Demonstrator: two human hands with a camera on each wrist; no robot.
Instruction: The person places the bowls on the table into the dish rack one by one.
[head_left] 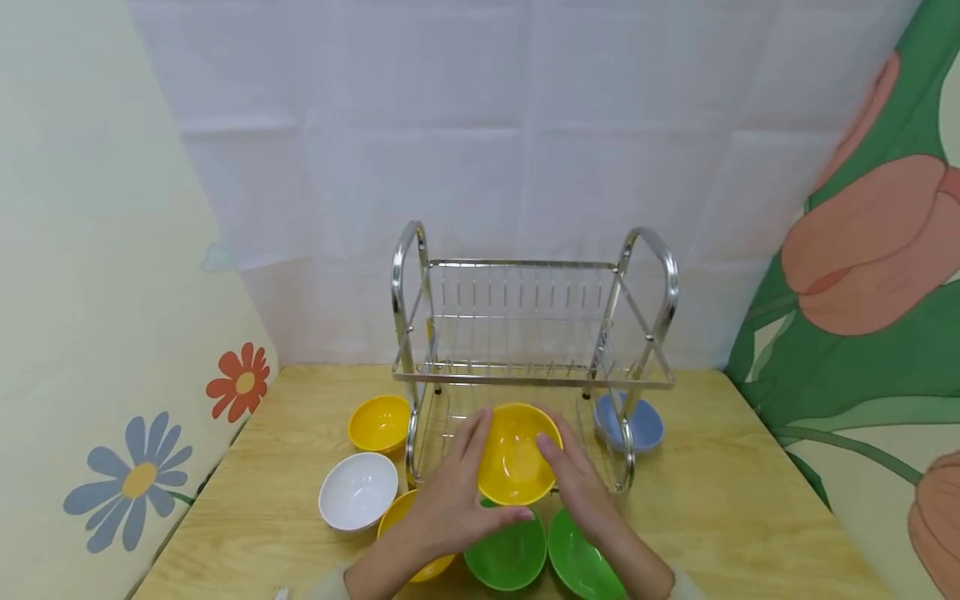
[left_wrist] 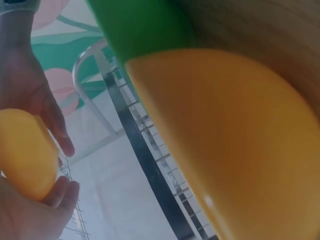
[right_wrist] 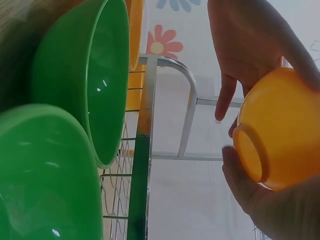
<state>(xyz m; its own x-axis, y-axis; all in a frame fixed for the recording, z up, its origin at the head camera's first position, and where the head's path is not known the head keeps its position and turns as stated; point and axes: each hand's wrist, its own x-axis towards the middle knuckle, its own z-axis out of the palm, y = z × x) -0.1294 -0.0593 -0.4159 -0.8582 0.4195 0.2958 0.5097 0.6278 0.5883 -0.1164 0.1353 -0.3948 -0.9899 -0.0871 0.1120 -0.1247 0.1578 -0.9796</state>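
Note:
A yellow bowl (head_left: 520, 458) is held up in front of the rack, its inside facing the head camera. My right hand (head_left: 585, 483) grips it from the right, with the thumb over the rim and the fingers behind the wall. On its left side my left hand (head_left: 450, 504) lies along the wall with fairly straight fingers, its thumb stretched out below the rim. The base of this bowl (right_wrist: 250, 152) shows in the right wrist view, next to the right fingertips. Below the hands stand two green bowls (head_left: 506, 554) (head_left: 581, 558) and another yellow bowl (head_left: 435, 569), partly hidden by the left forearm.
A two-tier metal dish rack (head_left: 532, 382) stands at the back of the wooden table (head_left: 720, 500). To its left are a yellow bowl (head_left: 378, 423) and a white bowl (head_left: 358, 492). A blue bowl (head_left: 645, 425) sits at its right, partly behind a rack leg.

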